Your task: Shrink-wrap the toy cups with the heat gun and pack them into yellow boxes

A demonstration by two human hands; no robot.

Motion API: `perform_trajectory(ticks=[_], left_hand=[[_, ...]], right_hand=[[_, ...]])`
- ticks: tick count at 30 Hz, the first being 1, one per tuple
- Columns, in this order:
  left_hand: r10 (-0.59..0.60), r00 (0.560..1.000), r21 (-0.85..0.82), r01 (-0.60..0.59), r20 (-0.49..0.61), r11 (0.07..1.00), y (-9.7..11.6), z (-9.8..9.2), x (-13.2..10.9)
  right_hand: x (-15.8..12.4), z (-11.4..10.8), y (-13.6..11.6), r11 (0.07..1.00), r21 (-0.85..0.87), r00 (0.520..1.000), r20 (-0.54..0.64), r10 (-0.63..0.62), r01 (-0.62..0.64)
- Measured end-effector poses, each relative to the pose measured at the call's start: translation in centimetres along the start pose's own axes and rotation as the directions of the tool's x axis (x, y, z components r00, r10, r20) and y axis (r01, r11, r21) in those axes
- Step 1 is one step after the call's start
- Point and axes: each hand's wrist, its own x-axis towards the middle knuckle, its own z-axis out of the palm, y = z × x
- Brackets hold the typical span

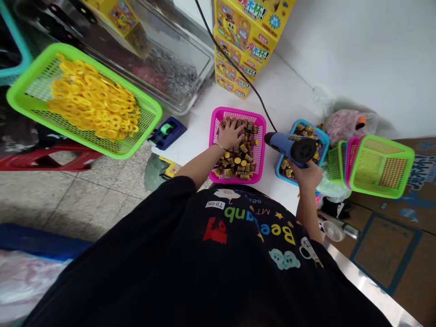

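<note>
Heat gun (291, 145) was clasped in right hand (309, 176); left hand (230, 135) lay on pieces (243, 163) in pink basket (241, 111), grip unclear. Seemingly spreading step; next needed nozzle (269, 138) clearance.

A white table (199, 134) carries the things, its top showing bare between them. Taking the pink basket (262, 147) that sits on it as the clock's centre, with twelve at the top of the view, a stack of yellow printed boxes (245, 36) stands at twelve, a blue basket (325, 141) sits at three, and a blue tape dispenser (172, 135) lies at nine, near the edge. Toward half past ten is a clear plastic bin (189, 38); what supports it cannot be told.
</note>
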Motion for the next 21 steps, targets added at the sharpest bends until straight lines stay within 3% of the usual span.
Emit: perform_trajectory(ticks=[3,6,9,13,16,19,21], left_hand=[[-0.039,0.996,0.043,0.036,0.081,0.998,2.2,1.8,-0.7],[0.041,0.991,0.049,-0.048,0.126,0.998,3.8,2.6,-4.3],[0.071,0.983,0.031,-0.078,0.172,0.996,4.2,1.7,-8.6],[0.018,0.989,0.029,-0.022,0.145,0.999,2.6,-1.0,-13.4],[-0.121,0.989,-0.038,0.125,0.090,0.991,0.2,-2.9,-15.9],[-0.305,0.952,-0.172,0.298,-0.017,0.939,-2.4,-4.6,-17.2],[-0.382,0.918,-0.258,0.346,-0.104,0.902,-3.6,-5.7,-17.3]], right_hand=[[0.2,-0.4,-0.4,1.000,0.025,0.999,-0.026,0.019,-0.018],[0.4,-0.4,-0.9,0.993,0.121,0.999,-0.028,0.021,-0.018],[0.7,0.3,-1.7,0.964,0.263,1.000,-0.006,-0.027,0.028],[0.9,1.9,-3.8,0.922,0.381,0.995,0.052,-0.088,0.062],[0.8,2.9,-5.7,0.899,0.417,0.979,0.083,-0.185,0.134],[0.5,3.5,-7.3,0.911,0.364,0.962,0.107,-0.250,0.196],[0.3,3.7,-8.3,0.923,0.310,0.950,0.134,-0.281,0.229]])
